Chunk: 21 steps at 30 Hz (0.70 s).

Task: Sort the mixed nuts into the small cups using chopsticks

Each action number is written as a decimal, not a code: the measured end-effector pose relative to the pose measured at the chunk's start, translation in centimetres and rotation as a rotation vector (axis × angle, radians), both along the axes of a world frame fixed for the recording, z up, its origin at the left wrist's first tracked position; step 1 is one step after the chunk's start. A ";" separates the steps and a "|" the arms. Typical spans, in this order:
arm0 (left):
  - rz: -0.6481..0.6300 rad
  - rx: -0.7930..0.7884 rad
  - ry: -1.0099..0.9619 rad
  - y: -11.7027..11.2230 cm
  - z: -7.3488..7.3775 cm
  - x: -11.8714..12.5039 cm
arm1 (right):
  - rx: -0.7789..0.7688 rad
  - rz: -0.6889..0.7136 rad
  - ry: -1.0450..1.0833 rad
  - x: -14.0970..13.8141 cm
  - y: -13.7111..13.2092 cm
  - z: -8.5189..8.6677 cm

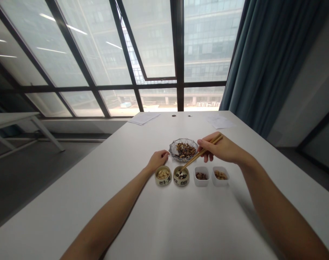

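Note:
My right hand [217,146] is closed around a pair of wooden chopsticks [199,152]. Their tips reach down into a small round dish [181,183] with dark lettering, where dark seeds lie; I cannot tell whether a seed is between the tips. My left hand [159,159] rests on the table with its fingers curled, just left of a clear glass bowl [175,157] of mixed brown and dark bits. Below that hand stands a matching round dish [163,182] of pale, nut-like pieces.
Right of the round dishes stand two white plastic cups, one [201,182] with reddish-brown bits, the other [220,182] with tan pieces. White papers [144,118] lie at the far left of the white table [164,224], another sheet [220,122] at the far right. Windows stand behind.

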<state>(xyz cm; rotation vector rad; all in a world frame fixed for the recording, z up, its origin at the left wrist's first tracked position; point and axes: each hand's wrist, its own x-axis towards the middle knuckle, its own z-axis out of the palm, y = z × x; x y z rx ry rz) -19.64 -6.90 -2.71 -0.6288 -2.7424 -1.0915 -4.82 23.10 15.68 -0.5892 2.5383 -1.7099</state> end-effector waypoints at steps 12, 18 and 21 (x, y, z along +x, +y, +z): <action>0.009 -0.003 0.001 0.1 0.1 0.2 | 0.065 0.051 -0.017 0.2 0.6 0.4; 0.005 -0.005 0.006 0.1 0.1 0.1 | 0.067 0.140 -0.066 0.2 1.2 0.3; 0.002 -0.003 0.010 0.0 0.0 0.0 | 0.084 0.175 -0.056 0.1 1.6 0.3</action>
